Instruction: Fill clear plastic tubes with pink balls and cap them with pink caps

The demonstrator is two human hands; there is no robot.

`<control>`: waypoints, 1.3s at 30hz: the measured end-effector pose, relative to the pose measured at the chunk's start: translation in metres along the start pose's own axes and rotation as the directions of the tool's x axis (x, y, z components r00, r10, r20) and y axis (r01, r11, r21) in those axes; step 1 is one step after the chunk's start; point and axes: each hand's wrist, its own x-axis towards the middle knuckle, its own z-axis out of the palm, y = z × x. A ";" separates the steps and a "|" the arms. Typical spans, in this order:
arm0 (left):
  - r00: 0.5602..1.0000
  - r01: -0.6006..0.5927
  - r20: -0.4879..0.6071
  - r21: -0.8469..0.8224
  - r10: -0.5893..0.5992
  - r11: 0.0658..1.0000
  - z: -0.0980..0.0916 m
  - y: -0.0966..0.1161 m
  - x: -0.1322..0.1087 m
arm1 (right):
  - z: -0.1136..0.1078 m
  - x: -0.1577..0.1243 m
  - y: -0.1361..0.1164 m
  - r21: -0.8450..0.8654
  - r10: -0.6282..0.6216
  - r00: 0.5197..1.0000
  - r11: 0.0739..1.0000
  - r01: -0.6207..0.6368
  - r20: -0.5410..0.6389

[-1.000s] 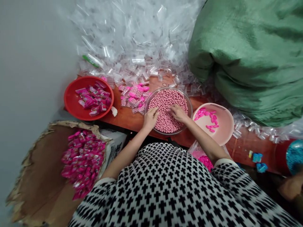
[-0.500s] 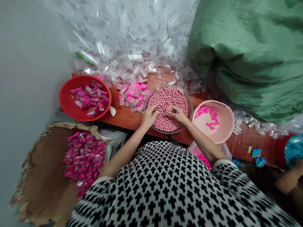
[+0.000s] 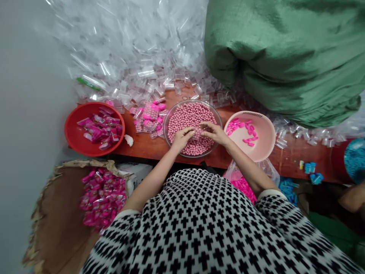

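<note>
A round metal bowl [image 3: 169, 141] of pink beads [image 3: 191, 114] stands in front of me on the bench. Over the beads, a small clear plastic container [image 3: 197, 133] with pink beads in it is between my two hands. My left hand [image 3: 182, 139] pinches it from the left with thumb and fingers. On the other side, my right hand [image 3: 215, 133] has its thumb and forefinger at the container's right end. Left of the bowl lies a pile of clear containers [image 3: 151, 114] of pink beads with bright pink caps.
A red basin [image 3: 70, 129] of pink packets stands left, above a torn carton [image 3: 51, 213]. The pale pink basin [image 3: 264, 146] at right holds pink caps. Clear containers [image 3: 128, 45] heap behind, beside a green sack [image 3: 270, 57]. Another person's arm [image 3: 353, 198] shows far right.
My view has shifted, so the bench things sit further left. My hands have lifted slightly from the beads and come together around the clear container.
</note>
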 end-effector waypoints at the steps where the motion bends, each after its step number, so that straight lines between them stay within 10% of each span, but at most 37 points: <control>1: 1.000 0.004 0.007 -0.010 -0.004 1.000 0.002 0.001 0.000 | -0.004 -0.002 -0.002 -0.035 -0.030 0.999 0.999 0.031 0.031; 10: 0.989 0.074 0.121 0.047 -0.080 0.996 0.001 0.006 -0.001 | 0.000 -0.011 -0.003 -0.157 -0.121 0.988 0.978 0.135 0.100; 19: 0.995 0.095 0.000 0.109 -0.095 0.990 0.001 -0.015 0.003 | 0.029 -0.040 0.027 -0.228 -0.010 0.967 0.972 -0.050 -0.254; 24: 0.992 0.122 -0.010 -0.045 -0.122 0.992 0.011 -0.005 0.004 | -0.046 -0.088 0.063 -0.377 0.117 0.844 0.856 -0.353 -0.523; 27: 0.991 0.135 0.005 -0.083 -0.135 0.987 0.020 -0.001 0.002 | -0.108 -0.121 0.091 -0.542 0.308 0.732 0.512 -0.666 -0.608; 29: 0.990 0.139 0.027 -0.083 -0.137 0.987 0.028 0.000 0.000 | -0.137 -0.136 0.108 -0.700 0.379 0.762 0.316 -0.640 -0.525; 39: 0.984 0.148 0.108 -0.054 -0.141 0.988 0.047 0.005 -0.007 | -0.159 -0.149 0.130 -0.701 0.406 0.764 0.328 -0.634 -0.501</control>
